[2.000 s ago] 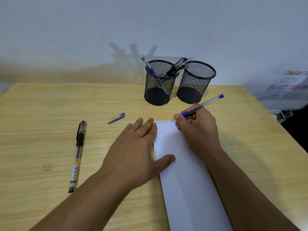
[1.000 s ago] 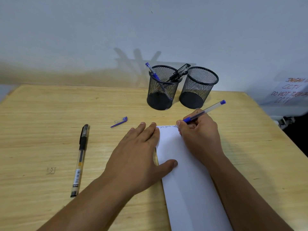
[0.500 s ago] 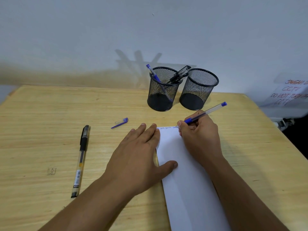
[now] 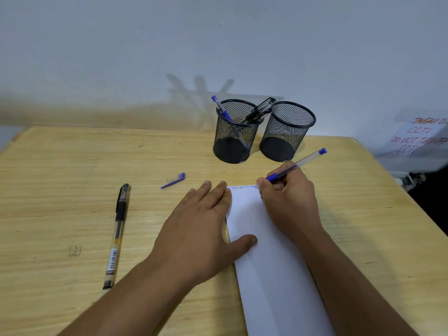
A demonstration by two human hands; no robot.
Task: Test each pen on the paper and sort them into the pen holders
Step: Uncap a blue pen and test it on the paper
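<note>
right now the right hand (image 4: 288,200) has its thumb and fingers curled tight around a blue pen (image 4: 294,165), pinching it low on the blue grip section, with the clear barrel and blue end slanting up and away to the right. the tip meets the top edge of the white paper (image 4: 269,263), where a short line of blue handwriting runs along that edge; the tip itself is mostly hidden by the thumb.

the left hand (image 4: 201,229) lies flat, fingers straight and close together, palm down across the paper's left edge, the thumb spread out and pressing on the sheet. it holds nothing.

on the wooden table (image 4: 72,166), a black pen (image 4: 117,235) lies well to the left of the hands, capped end pointing away. a loose blue cap (image 4: 173,180) lies between that pen and the paper, apart from both.

beyond the paper stand two black mesh pen holders, just beside each other. the left holder (image 4: 234,134) has a blue pen and some dark pens leaning in it; how many dark ones i cannot tell. the right holder (image 4: 286,130) stands next to it. a handwritten sign (image 4: 417,139) shows at the far right edge.
</note>
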